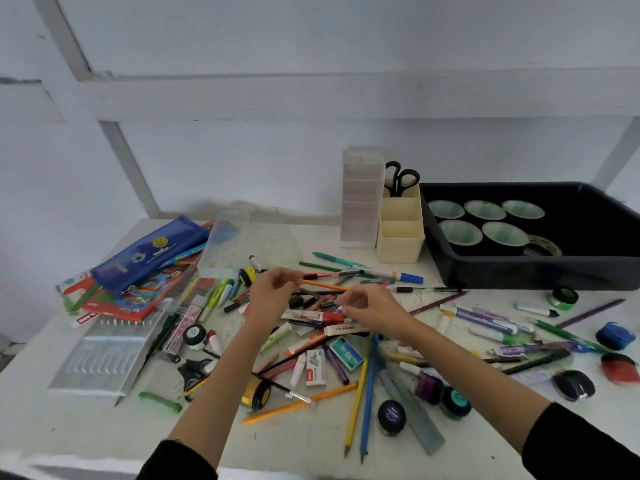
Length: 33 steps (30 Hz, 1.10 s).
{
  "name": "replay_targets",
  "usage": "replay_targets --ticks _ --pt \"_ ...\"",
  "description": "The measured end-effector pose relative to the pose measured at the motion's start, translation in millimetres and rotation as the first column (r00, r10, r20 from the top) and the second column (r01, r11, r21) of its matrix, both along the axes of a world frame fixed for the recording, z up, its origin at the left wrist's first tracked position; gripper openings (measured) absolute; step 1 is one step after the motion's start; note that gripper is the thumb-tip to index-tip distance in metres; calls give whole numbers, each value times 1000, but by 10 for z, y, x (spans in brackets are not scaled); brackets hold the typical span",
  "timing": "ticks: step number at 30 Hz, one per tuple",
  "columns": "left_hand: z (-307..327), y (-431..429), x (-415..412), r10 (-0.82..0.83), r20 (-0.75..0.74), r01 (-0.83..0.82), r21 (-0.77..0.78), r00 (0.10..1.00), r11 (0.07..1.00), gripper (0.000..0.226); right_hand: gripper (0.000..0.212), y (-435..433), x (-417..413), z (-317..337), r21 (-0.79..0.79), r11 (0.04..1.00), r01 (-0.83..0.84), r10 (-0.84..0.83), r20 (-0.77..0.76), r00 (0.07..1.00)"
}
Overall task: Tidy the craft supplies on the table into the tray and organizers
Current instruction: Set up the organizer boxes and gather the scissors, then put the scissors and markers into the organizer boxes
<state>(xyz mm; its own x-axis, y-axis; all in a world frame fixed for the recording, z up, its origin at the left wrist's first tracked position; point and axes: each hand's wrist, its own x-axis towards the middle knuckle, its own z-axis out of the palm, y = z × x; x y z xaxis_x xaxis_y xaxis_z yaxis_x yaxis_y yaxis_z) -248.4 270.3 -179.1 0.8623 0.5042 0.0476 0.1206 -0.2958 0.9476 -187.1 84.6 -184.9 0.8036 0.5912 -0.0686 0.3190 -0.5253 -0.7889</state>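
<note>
A heap of pens, pencils and markers [346, 341] covers the middle of the white table [104, 427]. My left hand [273, 294] hovers over the heap's far side, its fingers curled and pinching the end of an orange pencil [325, 285]. My right hand [372, 308] is low over the heap, fingers curled down beside a red-capped marker [317, 317]; whether it holds anything is hidden. The black tray [519, 275] at the back right holds several tape rolls [460, 232]. A cream organizer [400, 245] with black scissors [401, 178] stands to its left.
A clear drawer unit [362, 199] stands by the organizer. A clear box [235, 244], a blue pencil case [149, 254] and coloured packs lie back left. Small jars [391, 417], a ruler [412, 410] and staple boxes [316, 368] lie near the front.
</note>
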Motion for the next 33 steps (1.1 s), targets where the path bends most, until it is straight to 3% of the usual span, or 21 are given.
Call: replay_targets --ticks 5,7,12,18,21,25,27,30,33 --pt "-56 207 -324 349 34 -349 -22 936 937 23 22 -24 -202 -194 -166 972 -166 200 216 956" --pt "-109 265 -430 392 40 -392 -9 919 920 23 21 -66 -227 -241 -214 961 -175 230 270 935" --pt "-218 240 -559 170 -11 -166 171 985 971 21 20 -173 -216 -236 -239 970 -43 136 389 911" --pt "-270 120 -480 9 -69 15 339 998 941 29 13 -257 -130 -208 -278 958 68 55 412 910" --pt "-293 61 -391 -35 -22 41 469 999 882 26 8 -264 -97 -165 -199 975 96 -26 325 945" --pt "-264 -57 -262 -126 -17 116 532 992 839 24 8 -201 76 -104 20 959 282 -278 230 933" --pt "-271 -100 -202 -163 -18 147 535 986 832 23 13 -148 102 -59 35 977 210 -212 195 957" --pt "-316 -115 -130 -188 -40 181 517 981 837 21 26 -47 72 -84 -179 984 1 40 224 974" --pt "-341 -89 -90 -212 -42 206 473 976 857 16 23 -1 66 -143 -233 972 -17 85 281 956"
